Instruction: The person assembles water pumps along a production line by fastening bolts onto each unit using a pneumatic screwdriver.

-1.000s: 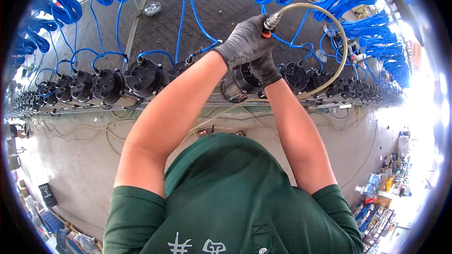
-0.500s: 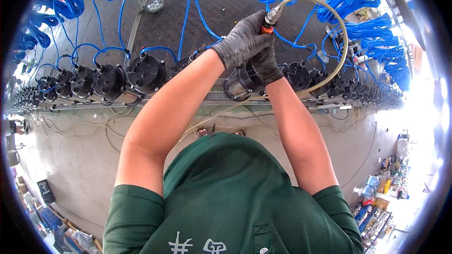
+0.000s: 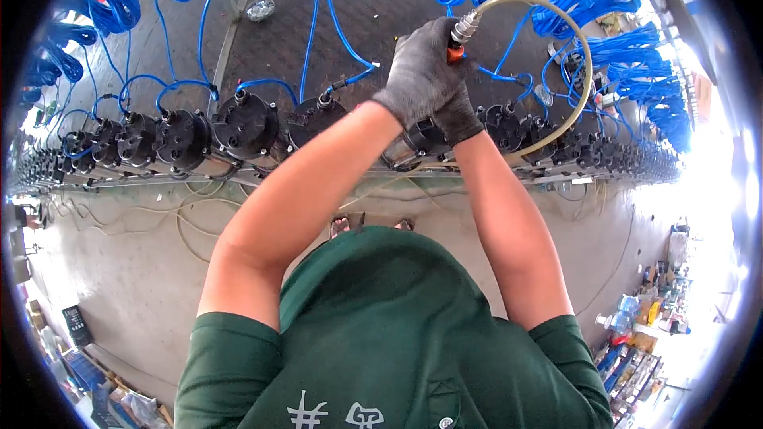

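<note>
My left hand (image 3: 419,71), in a dark grey glove, is closed around a pneumatic tool (image 3: 455,41) with an orange part and a metal fitting on a beige hose (image 3: 579,63). Just below it my right hand (image 3: 461,117), also gloved, grips the top of a round black pump body (image 3: 420,141) in the row. Both hands sit together over that unit. The tool's tip is hidden under my left hand.
A long row of round black pump bodies (image 3: 242,123) lies on a metal rail (image 3: 159,179), each with a blue cable (image 3: 334,16) running back to coiled bundles (image 3: 612,0). Loose wires (image 3: 191,218) trail on the concrete floor. Crates and bottles (image 3: 636,326) stand at right.
Both hands have stayed on the same pump body; the left hand with the tool has shifted slightly up and to the right.
</note>
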Demonstrator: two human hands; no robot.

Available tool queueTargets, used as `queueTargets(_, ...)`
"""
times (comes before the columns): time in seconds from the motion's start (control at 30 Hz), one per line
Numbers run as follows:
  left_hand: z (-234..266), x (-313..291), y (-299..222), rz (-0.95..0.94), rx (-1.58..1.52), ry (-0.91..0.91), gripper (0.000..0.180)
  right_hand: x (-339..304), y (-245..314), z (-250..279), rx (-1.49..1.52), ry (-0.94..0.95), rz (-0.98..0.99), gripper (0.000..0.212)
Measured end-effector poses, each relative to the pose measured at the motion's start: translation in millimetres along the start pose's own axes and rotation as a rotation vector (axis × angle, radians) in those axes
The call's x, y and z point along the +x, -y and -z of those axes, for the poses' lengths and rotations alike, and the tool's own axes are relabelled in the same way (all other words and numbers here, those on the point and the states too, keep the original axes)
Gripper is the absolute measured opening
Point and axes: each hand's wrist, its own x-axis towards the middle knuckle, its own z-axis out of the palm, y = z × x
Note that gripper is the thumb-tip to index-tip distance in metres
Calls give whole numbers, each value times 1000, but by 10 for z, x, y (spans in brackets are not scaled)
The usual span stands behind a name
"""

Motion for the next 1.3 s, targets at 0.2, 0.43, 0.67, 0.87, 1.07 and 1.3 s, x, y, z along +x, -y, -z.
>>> queueTargets(0.2, -664, -766, 921, 1, -406, -450, 79, -289, 6, -323, -765, -43, 193, 30)
queueTargets(0.43, -1089, -937, 1372, 355, -774, -315, 114, -240, 77, -345, -944, -51, 254, 30)
queueTargets(0.67, -928, -906, 1334, 490, -666, -174, 120, -251, 39, -446, -928, -66, 255, 34)
queueTargets(0.87, -947, -912, 1357, 463, -515, -170, 102, -256, 41, -498, -880, -130, 236, 36)
queueTargets(1.07, -806, -921, 1246, 441, -504, -178, 100, -233, 18, -496, -926, -105, 284, 36)
queueTargets(1.3, -824, -919, 1256, 446, -496, -177, 101, -252, 28, -504, -868, -116, 253, 38)
